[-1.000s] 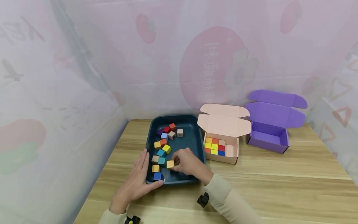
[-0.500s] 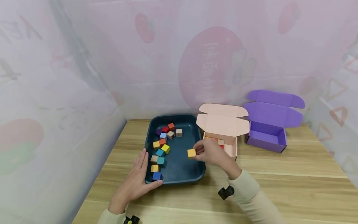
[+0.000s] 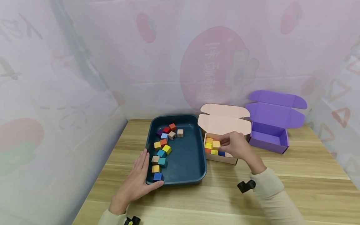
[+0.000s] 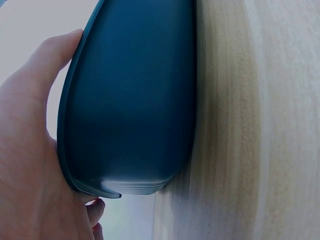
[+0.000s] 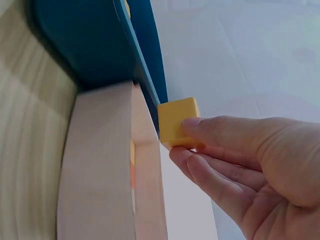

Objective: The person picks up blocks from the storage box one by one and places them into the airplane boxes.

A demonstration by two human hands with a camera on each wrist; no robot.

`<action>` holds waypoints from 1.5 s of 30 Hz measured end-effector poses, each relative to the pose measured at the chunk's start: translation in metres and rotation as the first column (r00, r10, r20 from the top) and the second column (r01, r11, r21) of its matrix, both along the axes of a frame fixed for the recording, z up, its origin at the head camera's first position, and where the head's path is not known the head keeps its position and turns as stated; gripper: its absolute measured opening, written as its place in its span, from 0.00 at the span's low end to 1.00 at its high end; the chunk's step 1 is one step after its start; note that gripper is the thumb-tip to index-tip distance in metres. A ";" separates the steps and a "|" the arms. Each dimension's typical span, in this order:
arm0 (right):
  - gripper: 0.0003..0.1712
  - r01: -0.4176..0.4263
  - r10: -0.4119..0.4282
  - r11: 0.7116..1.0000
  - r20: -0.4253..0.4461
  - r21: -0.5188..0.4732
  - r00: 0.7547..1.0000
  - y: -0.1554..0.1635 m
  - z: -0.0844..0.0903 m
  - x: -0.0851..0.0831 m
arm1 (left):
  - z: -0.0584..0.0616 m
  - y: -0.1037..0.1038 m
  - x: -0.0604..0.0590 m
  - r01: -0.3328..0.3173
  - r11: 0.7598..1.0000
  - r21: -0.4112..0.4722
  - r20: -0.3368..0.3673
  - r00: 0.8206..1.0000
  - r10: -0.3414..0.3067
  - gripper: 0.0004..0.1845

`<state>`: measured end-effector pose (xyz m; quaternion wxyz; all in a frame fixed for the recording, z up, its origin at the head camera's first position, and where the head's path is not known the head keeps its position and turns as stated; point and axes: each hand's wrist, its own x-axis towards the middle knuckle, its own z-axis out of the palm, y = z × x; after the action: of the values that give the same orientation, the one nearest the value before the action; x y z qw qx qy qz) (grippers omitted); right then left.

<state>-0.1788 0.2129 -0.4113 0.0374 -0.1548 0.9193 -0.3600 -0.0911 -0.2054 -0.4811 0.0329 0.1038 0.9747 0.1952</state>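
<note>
My right hand (image 3: 237,146) pinches a yellow-orange cube block (image 3: 216,145) between thumb and fingers, above the pale pink box (image 3: 225,160). In the right wrist view the block (image 5: 176,121) is clearly above the box's rim. Inside that box lie rows of coloured cubes; my hand hides part of them. My left hand (image 3: 136,180) rests against the near left corner of the dark blue tray (image 3: 185,168), fingers straight along its left side and thumb on the front rim. The left wrist view shows the hand (image 4: 35,135) touching the tray's outer rim.
Several loose cubes, such as a yellow cube (image 3: 167,149) and a blue cube (image 3: 158,177), lie along the tray's left side. A purple box (image 3: 267,142) with its lid up stands right of the pink one. Cloth walls (image 3: 157,62) close off the wooden table's back and left.
My right hand has lifted the yellow-orange cube out of the tray and carried it right, over the pink box. The left hand has stayed at the tray's corner.
</note>
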 end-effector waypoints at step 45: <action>0.02 0.294 -0.299 0.886 -0.042 0.360 0.953 -0.008 -0.014 -0.018 | -0.001 0.000 0.000 0.003 1.000 0.000 -0.012 1.000 -0.003 0.69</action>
<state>-0.1964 0.2053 -0.4250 0.0166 -0.0004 0.9822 -0.1870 -0.0906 -0.2050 -0.4816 0.0272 0.1063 0.9747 0.1947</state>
